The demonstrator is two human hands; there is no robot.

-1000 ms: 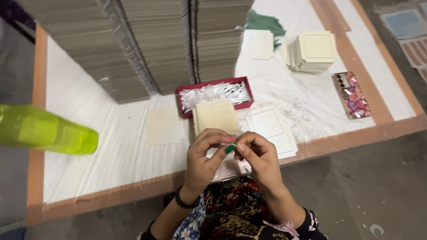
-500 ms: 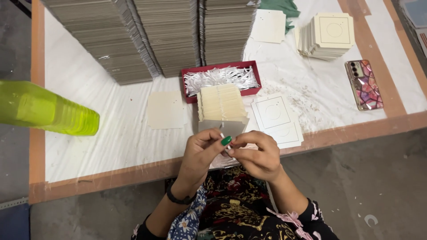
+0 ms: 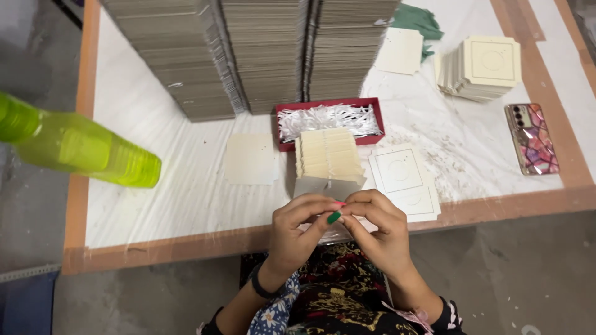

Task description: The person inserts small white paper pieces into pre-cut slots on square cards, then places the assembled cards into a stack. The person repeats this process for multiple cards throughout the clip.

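My left hand [image 3: 297, 231] and my right hand [image 3: 380, 228] meet fingertip to fingertip just over the table's front edge, pinching a small pale piece [image 3: 338, 234] that is mostly hidden by the fingers. Directly beyond them a fanned stack of cream cards [image 3: 328, 155] stands on the white sheet. Behind that stack a red tray [image 3: 329, 103] holds white paper shreds [image 3: 326, 119]. Flat cream cards with a circle outline [image 3: 403, 177] lie just right of my hands.
Tall stacks of grey board [image 3: 248, 49] fill the back of the table [image 3: 186, 198]. A single cream card [image 3: 250, 159] lies left of the tray. A yellow-green bottle [image 3: 81, 149] juts in from the left. Another cream stack [image 3: 484, 65] and a phone [image 3: 532, 138] sit at the right.
Both hands stay pinched together at the table's front edge, the fingers shifting slightly. The view has tilted, so the table appears lower and nearer.
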